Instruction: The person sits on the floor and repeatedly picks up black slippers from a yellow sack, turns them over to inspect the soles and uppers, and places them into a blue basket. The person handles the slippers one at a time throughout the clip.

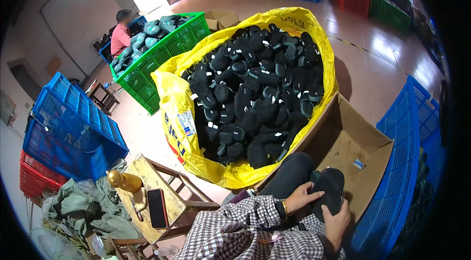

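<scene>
A black slipper (327, 189) rests on my lap, held between both hands. My left hand (301, 196) lies on its near side with fingers curled over the upper. From below, my right hand (337, 221) grips its lower end. In front of my knees stands a big yellow sack (171, 103) heaped with several black slippers (260, 93). To my right an open cardboard box (365, 154) lies at an angle, holding only a small scrap.
A wooden stool (171, 201) at my left carries a phone (157, 208) and a gold bottle (125, 181). Blue crates (73, 127) and a red crate (37, 176) stack on the left, a blue crate (402, 171) right. A person (120, 34) sits by a green crate (167, 54).
</scene>
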`<control>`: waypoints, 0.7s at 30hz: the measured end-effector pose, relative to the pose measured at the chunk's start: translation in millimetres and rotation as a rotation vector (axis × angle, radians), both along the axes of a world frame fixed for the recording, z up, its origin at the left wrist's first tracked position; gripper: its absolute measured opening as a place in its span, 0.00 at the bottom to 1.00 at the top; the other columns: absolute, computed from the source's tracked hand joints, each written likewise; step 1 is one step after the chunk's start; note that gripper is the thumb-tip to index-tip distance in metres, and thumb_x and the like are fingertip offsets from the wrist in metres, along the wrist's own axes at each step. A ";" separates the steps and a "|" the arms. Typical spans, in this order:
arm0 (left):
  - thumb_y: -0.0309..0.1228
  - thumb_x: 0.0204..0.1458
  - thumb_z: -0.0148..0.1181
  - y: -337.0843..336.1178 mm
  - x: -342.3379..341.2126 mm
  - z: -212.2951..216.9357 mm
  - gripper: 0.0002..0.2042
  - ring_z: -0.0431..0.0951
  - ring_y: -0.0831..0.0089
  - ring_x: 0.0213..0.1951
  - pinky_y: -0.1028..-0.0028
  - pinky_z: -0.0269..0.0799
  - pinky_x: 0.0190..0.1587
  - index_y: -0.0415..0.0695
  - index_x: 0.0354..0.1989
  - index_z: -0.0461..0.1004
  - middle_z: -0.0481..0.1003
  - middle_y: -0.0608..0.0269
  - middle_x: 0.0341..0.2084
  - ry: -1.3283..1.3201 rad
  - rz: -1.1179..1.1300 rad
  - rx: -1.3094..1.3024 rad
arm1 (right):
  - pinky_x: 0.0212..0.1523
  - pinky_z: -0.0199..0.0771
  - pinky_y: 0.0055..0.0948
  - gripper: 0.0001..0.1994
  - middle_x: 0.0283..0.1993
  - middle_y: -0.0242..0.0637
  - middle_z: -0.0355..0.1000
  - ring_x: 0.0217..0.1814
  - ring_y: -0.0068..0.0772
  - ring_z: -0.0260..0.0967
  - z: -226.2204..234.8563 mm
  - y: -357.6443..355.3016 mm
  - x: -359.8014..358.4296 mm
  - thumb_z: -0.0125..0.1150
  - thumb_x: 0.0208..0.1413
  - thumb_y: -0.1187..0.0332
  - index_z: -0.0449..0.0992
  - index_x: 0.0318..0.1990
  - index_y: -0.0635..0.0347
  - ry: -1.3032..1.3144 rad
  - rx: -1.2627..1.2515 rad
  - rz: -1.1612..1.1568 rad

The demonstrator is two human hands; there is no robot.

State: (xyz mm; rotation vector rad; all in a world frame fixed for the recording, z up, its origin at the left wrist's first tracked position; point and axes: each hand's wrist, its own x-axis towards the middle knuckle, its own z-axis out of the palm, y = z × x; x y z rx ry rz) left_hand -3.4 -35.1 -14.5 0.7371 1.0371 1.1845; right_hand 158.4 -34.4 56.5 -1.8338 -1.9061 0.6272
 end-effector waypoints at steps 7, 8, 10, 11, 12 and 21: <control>0.44 0.50 0.66 7.4 -27.5 13.9 0.24 0.70 0.80 0.34 0.81 0.68 0.34 0.33 0.42 0.71 0.72 0.64 0.31 0.126 -0.094 -0.207 | 0.37 0.73 0.44 0.25 0.35 0.49 0.75 0.36 0.52 0.74 -9.8 -6.4 -14.1 0.70 0.41 0.61 0.71 0.47 0.60 -0.083 0.092 0.248; 0.45 0.49 0.66 7.2 -28.4 13.3 0.26 0.72 0.78 0.36 0.80 0.69 0.36 0.32 0.43 0.70 0.73 0.62 0.32 0.158 -0.099 -0.246 | 0.36 0.73 0.43 0.25 0.34 0.48 0.75 0.35 0.51 0.74 -13.6 -8.3 -14.9 0.69 0.41 0.60 0.71 0.48 0.60 -0.154 0.134 0.327; 0.42 0.50 0.66 5.4 -29.7 6.3 0.25 0.73 0.77 0.38 0.80 0.70 0.40 0.31 0.45 0.70 0.74 0.61 0.35 0.158 -0.060 -0.276 | 0.34 0.73 0.42 0.25 0.34 0.46 0.75 0.33 0.49 0.74 -20.4 -8.3 -15.2 0.68 0.44 0.59 0.70 0.48 0.61 -0.162 0.143 0.435; 0.40 0.50 0.66 5.1 -30.3 3.7 0.25 0.73 0.77 0.39 0.80 0.70 0.42 0.31 0.46 0.69 0.75 0.60 0.36 0.157 -0.040 -0.289 | 0.34 0.73 0.43 0.24 0.33 0.46 0.75 0.32 0.49 0.74 -23.1 -7.7 -14.6 0.68 0.44 0.60 0.70 0.47 0.62 -0.166 0.152 0.471; 0.39 0.50 0.66 5.1 -31.3 2.0 0.24 0.74 0.77 0.40 0.80 0.70 0.43 0.31 0.46 0.69 0.75 0.60 0.37 0.062 -0.064 -0.277 | 0.34 0.73 0.43 0.23 0.32 0.47 0.75 0.32 0.49 0.74 -25.1 -6.5 -14.2 0.68 0.44 0.61 0.71 0.47 0.62 -0.169 0.161 0.506; 0.29 0.52 0.64 16.3 -34.4 8.7 0.13 0.75 0.81 0.36 0.83 0.71 0.38 0.35 0.41 0.71 0.76 0.65 0.34 -0.265 0.030 -0.300 | 0.32 0.73 0.43 0.20 0.30 0.49 0.74 0.31 0.52 0.74 -13.3 12.4 -38.8 0.69 0.43 0.64 0.71 0.42 0.63 -0.080 0.057 0.422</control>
